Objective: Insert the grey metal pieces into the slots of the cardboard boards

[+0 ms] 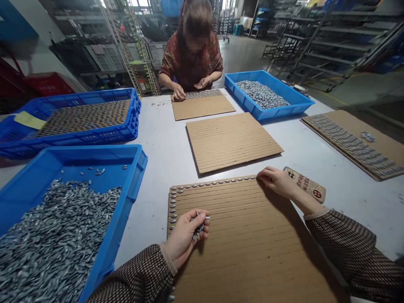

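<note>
A slotted cardboard sheet (249,240) lies in front of me, with small grey metal pieces (214,182) standing in its top row and down its left edge. My left hand (186,235) rests on the sheet's left part, fingers curled round a bunch of the same metal pieces (199,227). My right hand (276,181) is closed in a pinch at the right end of the top row, touching the sheet's far right corner; what it holds is too small to make out.
A blue bin (129,168) heaped with metal pieces sits at my left, another blue crate (132,122) with a filled sheet behind it. A bare slotted sheet (232,141) lies ahead, a small patterned case (306,185) by my right wrist. Across the table a person fills a sheet beside a third bin (268,113).
</note>
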`<control>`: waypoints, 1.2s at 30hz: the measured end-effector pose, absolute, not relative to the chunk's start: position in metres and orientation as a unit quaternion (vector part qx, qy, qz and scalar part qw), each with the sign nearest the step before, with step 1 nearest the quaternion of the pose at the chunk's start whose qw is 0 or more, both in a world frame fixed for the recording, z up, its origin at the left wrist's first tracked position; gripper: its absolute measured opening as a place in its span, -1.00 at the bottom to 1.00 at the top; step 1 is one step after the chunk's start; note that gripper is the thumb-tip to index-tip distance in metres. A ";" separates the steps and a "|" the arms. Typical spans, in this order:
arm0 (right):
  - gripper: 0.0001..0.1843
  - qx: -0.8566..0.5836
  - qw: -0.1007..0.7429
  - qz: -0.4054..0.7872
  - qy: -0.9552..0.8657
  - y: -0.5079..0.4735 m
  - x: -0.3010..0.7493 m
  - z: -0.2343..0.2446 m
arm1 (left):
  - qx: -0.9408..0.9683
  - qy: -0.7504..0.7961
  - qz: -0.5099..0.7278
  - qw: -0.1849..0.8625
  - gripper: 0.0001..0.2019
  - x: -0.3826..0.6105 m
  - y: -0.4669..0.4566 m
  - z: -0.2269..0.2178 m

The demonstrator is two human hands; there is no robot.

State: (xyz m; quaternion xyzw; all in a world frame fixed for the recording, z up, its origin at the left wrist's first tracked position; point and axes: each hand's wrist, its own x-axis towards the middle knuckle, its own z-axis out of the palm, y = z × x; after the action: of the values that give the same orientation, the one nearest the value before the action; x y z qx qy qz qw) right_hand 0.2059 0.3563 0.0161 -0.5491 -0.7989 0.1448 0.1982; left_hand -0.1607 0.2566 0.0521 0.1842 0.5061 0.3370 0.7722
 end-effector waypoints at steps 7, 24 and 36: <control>-0.76 -0.559 0.168 0.109 -0.804 0.358 0.208 0.011 | 0.173 0.510 0.340 0.771 -0.84 -0.160 0.255 0.053; -0.73 -0.571 0.233 0.103 -0.781 0.341 0.182 0.029 | 0.167 0.504 0.362 0.766 -0.74 -0.158 0.254 0.061; -0.81 -0.429 0.257 0.599 -0.626 0.271 0.026 0.051 | 0.214 0.501 0.358 0.758 -0.70 -0.157 0.250 0.059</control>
State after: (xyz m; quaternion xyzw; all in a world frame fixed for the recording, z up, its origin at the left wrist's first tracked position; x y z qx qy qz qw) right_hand 0.0257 0.2713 0.0510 -0.4290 -0.6256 0.5990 0.2565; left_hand -0.1565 0.2501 0.0588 0.2137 0.5011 0.3578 0.7584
